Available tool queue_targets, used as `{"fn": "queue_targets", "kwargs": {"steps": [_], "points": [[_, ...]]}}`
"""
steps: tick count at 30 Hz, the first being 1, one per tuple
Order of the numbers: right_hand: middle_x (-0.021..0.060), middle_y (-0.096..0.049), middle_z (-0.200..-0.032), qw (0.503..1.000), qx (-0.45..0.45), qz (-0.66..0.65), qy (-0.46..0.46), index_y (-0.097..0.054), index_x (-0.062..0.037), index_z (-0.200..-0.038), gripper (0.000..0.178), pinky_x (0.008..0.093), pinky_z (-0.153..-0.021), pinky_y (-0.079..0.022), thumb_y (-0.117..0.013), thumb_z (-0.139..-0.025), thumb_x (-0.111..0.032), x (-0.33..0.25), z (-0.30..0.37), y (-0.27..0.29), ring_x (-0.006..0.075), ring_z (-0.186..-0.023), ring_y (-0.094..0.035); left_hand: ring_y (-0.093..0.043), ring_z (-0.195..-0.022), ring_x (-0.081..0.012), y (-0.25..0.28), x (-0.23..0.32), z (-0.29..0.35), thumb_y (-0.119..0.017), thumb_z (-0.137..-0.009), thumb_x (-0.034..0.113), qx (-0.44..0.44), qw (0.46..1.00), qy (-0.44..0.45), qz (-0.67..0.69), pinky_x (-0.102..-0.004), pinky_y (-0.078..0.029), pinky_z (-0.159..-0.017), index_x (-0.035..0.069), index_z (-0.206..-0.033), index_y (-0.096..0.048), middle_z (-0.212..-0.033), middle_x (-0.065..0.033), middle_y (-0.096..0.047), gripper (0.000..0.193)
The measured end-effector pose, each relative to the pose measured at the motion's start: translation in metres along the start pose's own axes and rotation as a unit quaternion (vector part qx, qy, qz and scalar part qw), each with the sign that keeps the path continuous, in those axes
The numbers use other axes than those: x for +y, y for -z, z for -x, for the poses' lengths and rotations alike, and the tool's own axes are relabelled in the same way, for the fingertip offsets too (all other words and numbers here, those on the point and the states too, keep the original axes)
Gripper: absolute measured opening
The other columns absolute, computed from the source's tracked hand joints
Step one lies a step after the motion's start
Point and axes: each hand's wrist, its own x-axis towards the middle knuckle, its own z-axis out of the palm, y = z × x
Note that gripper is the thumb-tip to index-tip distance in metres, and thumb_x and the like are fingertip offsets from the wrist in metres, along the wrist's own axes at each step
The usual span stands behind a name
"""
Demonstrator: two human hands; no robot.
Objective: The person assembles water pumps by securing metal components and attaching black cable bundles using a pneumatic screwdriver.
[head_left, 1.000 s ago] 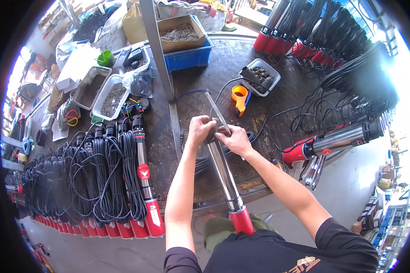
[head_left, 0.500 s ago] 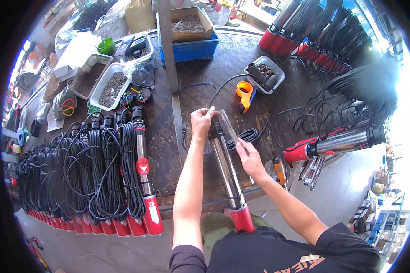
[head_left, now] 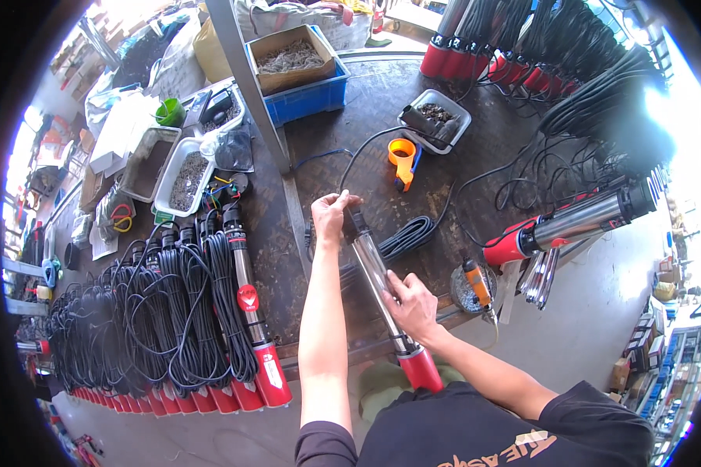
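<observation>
V. bright, w/ blown-out glare upper R over black cables (head_left: 600, 95), fisheye warp near rim

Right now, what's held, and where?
Metal tube: left hand at its black top end, right hand on its shiny middle; whether either hand grips it can't be told.

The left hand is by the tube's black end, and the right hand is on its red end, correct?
Not quite: in the head view, the right hand is on the silver part of the tube, not its red end. The left hand is by the black end.
</observation>
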Motion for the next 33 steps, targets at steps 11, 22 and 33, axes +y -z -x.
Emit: {"fn": "queue_targets", "kwargs": {"steps": [11, 22, 33], "points": [[0.0112, -0.054, -0.091, 0.998, 0.013, -0.009, 0.065, -0.062, -0.0036, -0.132, 0.05, 0.0397, -0.059, -0.053, -0.068, -0.09, -0.031, 0.009, -0.003, -0.014, 0.0278, -0.076, -0.063, -0.071, -0.077, -0.0181, 0.005, -0.002, 0.003, -0.068, -0.097, 0.018, -0.021, 1.0, -0.016, -0.01, -0.0312, -0.058, -0.073, -0.002, -0.089, -0.07, -0.088, -0.0153, -0.076, 0.022], [0.0085, -0.056, -0.099, 0.994, 0.065, -0.004, 0.082, -0.065, -0.006, -0.127, 0.048, 0.0369, -0.064, -0.055, -0.074, -0.084, -0.024, 0.007, 0.0, -0.019, 0.0247, -0.09, -0.062, -0.066, -0.097, -0.0194, 0.002, -0.011, 0.031, -0.062, -0.101, 0.023, 0.115, 0.953, -0.125, -0.25, -0.0295, -0.05, -0.09, -0.004, -0.116, -0.065, -0.106, -0.012, -0.072, 0.031], [0.0121, -0.065, -0.111, 0.991, -0.109, -0.057, 0.052, -0.063, -0.0146, -0.13, 0.042, 0.0437, -0.08, -0.058, -0.064, -0.09, -0.03, 0.053, -0.001, 0.026, 0.0324, -0.097, -0.068, -0.05, -0.117, -0.048, -0.068, -0.051, 0.16, -0.048, -0.101, 0.042, 0.228, 0.825, 0.068, -0.512, -0.0564, -0.043, -0.098, -0.01, -0.141, -0.033, -0.127, -0.0318, -0.046, 0.068]]}}
